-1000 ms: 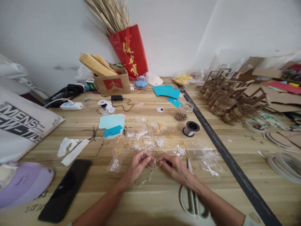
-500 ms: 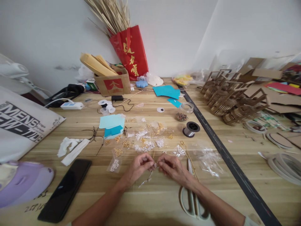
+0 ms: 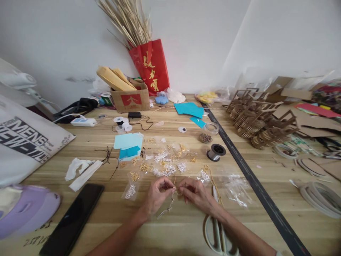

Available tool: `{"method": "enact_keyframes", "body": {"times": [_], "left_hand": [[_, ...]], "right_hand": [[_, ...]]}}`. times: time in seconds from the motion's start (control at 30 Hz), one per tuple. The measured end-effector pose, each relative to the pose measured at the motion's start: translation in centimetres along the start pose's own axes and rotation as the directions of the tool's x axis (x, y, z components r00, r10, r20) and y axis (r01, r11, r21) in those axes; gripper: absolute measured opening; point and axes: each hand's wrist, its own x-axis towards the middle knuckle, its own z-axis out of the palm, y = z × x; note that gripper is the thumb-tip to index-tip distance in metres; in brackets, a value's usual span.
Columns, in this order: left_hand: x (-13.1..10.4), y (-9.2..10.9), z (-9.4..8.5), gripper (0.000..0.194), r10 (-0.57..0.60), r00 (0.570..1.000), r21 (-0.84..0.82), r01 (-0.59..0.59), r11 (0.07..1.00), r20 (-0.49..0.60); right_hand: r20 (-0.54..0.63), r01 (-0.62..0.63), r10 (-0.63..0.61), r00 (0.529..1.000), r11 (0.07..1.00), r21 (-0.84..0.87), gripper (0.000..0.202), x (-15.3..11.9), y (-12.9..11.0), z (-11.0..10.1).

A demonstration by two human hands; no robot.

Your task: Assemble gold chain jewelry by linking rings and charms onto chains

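Close together over the wooden table, my two hands pinch a thin beaded chain. My left hand point(image 3: 159, 193) has thumb and index finger closed on its upper end. The silvery chain point(image 3: 169, 207) hangs down between the hands toward the table. Fingers of my right hand point(image 3: 194, 192) are closed on a short part of the same chain; the exact grip is too small to make out. Behind the hands lie small bags of silver beads point(image 3: 166, 170) and gold beads point(image 3: 144, 167). Scissors point(image 3: 216, 231) lie under my right forearm, beside a gold chain point(image 3: 211, 176).
A black phone point(image 3: 73, 217) and white strips point(image 3: 85, 175) lie at left. A wire spool point(image 3: 216, 152), a bead dish point(image 3: 206, 138) and clear bags point(image 3: 237, 188) are at right. Behind stand a cardboard box point(image 3: 130, 100), a red bag point(image 3: 153, 67) and wooden baskets point(image 3: 259, 121).
The view has tilted slightly, so the table's objects sit a little lower. My fingers have shifted slightly around the chain, which still hangs between my hands.
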Motion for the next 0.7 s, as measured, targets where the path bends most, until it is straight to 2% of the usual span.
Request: {"method": "enact_keyframes", "body": {"times": [0.1,0.2,0.4,0.5,0.7], "left_hand": [[0.0,0.5,-0.1,0.005,0.053,0.998,0.059,-0.051,0.997,-0.02],[0.0,1.1,-0.2,0.005,0.083,0.996,0.079,-0.081,0.994,-0.027],[0.2,1.4,-0.4,0.005,0.067,0.997,0.065,-0.065,0.996,-0.033],[0.6,1.0,-0.5,0.006,0.02,1.0,-0.018,-0.02,1.0,0.01],[1.1,0.6,-0.8,0.021,-0.125,0.98,-0.246,0.161,0.956,0.154]], "right_hand": [[0.014,-0.027,0.027,1.0,0.999,0.036,0.028,0.3,-0.2,0.1],[0.043,-0.067,0.061,0.997,0.985,0.158,0.035,0.7,-0.5,0.4],[0.121,-0.14,0.107,0.987,0.939,0.313,0.044,1.3,-0.6,0.7],[0.125,-0.146,0.11,0.986,0.932,0.333,0.043,1.5,-0.4,0.5],[0.069,-0.12,0.103,0.992,0.943,0.31,0.044,1.6,0.0,0.3]]}}
